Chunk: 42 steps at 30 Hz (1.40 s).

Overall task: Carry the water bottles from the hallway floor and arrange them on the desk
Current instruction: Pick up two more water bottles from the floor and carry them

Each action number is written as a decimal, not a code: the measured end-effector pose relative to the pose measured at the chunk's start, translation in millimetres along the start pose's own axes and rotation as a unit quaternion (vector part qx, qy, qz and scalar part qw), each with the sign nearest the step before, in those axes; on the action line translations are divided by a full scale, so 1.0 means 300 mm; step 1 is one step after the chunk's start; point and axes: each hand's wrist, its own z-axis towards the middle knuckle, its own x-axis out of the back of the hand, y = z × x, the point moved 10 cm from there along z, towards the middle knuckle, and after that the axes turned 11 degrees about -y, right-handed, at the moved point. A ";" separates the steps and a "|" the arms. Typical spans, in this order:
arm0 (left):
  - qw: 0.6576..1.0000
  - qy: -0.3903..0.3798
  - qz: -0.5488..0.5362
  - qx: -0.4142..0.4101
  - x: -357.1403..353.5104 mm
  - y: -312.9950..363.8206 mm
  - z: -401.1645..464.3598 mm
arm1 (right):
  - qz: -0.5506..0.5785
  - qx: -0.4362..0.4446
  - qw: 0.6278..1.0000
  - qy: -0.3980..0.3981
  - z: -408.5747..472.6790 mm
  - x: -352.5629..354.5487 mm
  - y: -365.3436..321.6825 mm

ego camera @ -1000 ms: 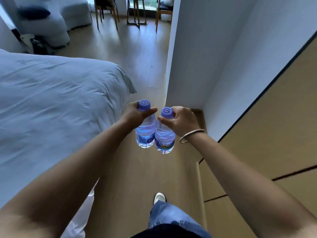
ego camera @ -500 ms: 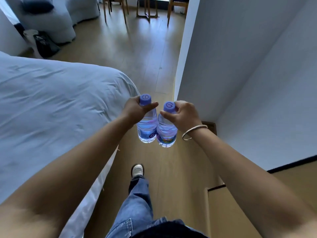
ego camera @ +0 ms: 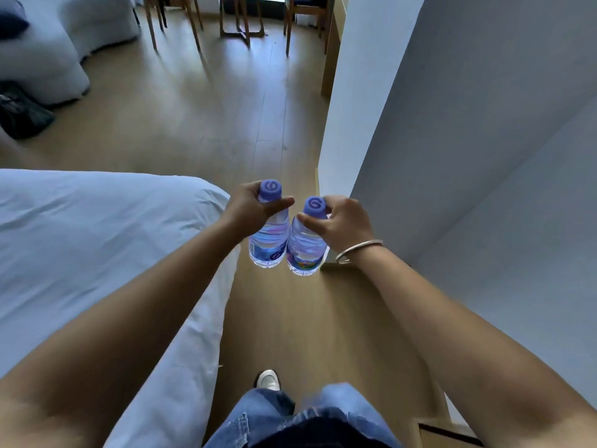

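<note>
1. The person's left hand (ego camera: pixel 250 208) grips the neck of the left water bottle (ego camera: pixel 269 240); its thumb lies across the near side just below the purple cap (ego camera: pixel 270 190), and the other fingers curl round the far side.
2. The right hand (ego camera: pixel 342 221) pinches the right water bottle (ego camera: pixel 305 250) at its neck, thumb tip pressed under the second purple cap (ego camera: pixel 315 206) and the fingers wrapped over the far side of the cap.
3. Both bottles hang upright in the air above the wooden floor (ego camera: pixel 206 124), held out in front of the person at the middle of the view. Their clear bodies touch side by side, and each carries a coloured label near the base.
4. A silver bangle (ego camera: pixel 357 250) circles the right wrist.
5. A bed with a pale sheet (ego camera: pixel 80 247) fills the left side, its corner just left of the left forearm.
6. A grey-white wall (ego camera: pixel 452 140) runs along the right, its corner just beyond the right hand.
7. At the near edge, blue jeans (ego camera: pixel 268 412) and one white shoe (ego camera: pixel 267 379) show on the floor.
8. Far ahead stand wooden chair legs (ego camera: pixel 193 30); a pale sofa (ego camera: pixel 48 59) sits at the far left with a dark bag (ego camera: pixel 22 114) beside it.
</note>
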 end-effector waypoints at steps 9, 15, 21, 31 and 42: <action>1.000 -0.004 0.003 0.005 0.180 -0.061 0.465 | 0.024 0.003 1.000 0.005 0.498 0.010 0.050; 1.000 -0.007 0.002 -0.005 0.267 -0.079 0.897 | 0.001 0.007 1.000 -0.008 0.924 0.050 0.167; 1.000 0.003 -0.019 -0.005 0.372 -0.024 1.318 | -0.008 0.019 1.000 -0.002 1.351 0.146 0.263; 0.998 0.008 -0.056 0.001 0.560 0.006 1.894 | -0.011 0.009 1.000 0.028 1.916 0.264 0.356; 0.994 -0.096 -0.011 -0.046 0.829 0.071 2.591 | 0.004 -0.046 0.994 0.102 2.572 0.297 0.433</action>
